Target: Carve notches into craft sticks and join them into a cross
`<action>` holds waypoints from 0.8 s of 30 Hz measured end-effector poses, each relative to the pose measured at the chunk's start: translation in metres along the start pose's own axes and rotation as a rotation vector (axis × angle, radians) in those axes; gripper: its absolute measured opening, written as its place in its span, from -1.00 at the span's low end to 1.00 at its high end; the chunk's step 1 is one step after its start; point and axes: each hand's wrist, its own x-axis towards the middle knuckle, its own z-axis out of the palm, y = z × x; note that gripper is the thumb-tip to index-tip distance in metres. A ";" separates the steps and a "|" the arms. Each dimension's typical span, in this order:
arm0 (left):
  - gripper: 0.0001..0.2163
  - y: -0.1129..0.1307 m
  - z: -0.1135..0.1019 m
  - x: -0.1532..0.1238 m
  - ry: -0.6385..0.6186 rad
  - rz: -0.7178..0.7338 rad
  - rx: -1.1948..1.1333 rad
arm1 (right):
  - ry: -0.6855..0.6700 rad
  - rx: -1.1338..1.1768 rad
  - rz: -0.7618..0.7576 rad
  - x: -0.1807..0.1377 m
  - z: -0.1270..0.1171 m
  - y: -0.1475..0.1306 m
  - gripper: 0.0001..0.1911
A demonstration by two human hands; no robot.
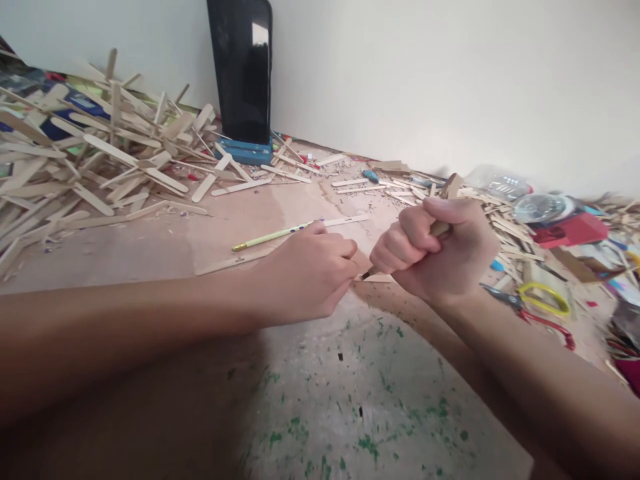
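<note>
My left hand [320, 270] is closed low over the table, its fingertips on a craft stick [381, 279] whose end sticks out to the right. In my right fist is a wooden-handled tool [442, 228], its handle showing above the thumb. The tool's dark tip comes out below the fist and meets the stick close to my left fingertips; its exact shape is too small to tell. Just beyond my left hand lies a yellow-green pencil [265, 237], beside a marked craft stick [347, 219]. My right hand [435, 250] hides part of the tool. Another stick [230, 261] runs toward my left wrist.
A big pile of craft sticks [115, 153] covers the back left. Against the wall a black phone [244, 73] stands in a blue holder [245, 151]. Scissors [543, 300], a red object [570, 230] and clear plastic bottles [543, 208] lie right. Green paint specks mark the near surface.
</note>
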 end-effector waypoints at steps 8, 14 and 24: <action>-0.84 0.000 -0.001 0.002 -0.026 -0.016 -0.015 | 0.015 -0.054 0.002 -0.002 -0.001 -0.002 -0.36; -0.85 -0.001 0.000 0.001 -0.025 -0.015 -0.019 | 0.001 -0.043 -0.010 -0.003 -0.003 -0.002 -0.38; -0.86 -0.001 -0.002 0.003 -0.041 -0.028 -0.021 | 0.049 -0.045 -0.020 -0.003 0.002 0.000 -0.36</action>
